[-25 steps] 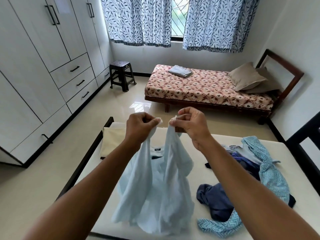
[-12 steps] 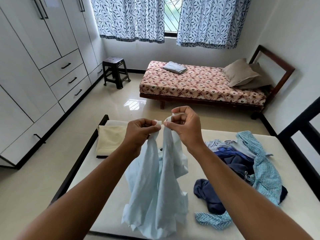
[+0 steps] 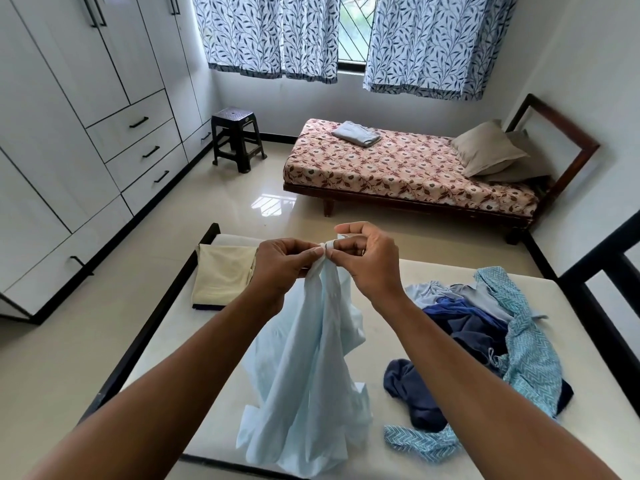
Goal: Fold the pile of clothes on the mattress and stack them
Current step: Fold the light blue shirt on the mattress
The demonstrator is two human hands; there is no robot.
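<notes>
Roughly early stage: one folded cream fabric rectangle lies at 10 o'clock on the white mattress. Left hand and right hand meet mid-frame. The curled fingers of both pinch the top edge of a pale blue thin cotton garment, which hangs toward 6 o'clock. Left to fold: this piece plus the crumpled navy, grey and teal-patterned clothes heap at 3 o'clock.

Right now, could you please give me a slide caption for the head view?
Left hand and right hand pinch a pale blue garment above the mattress, unfolded pile at right.
</notes>
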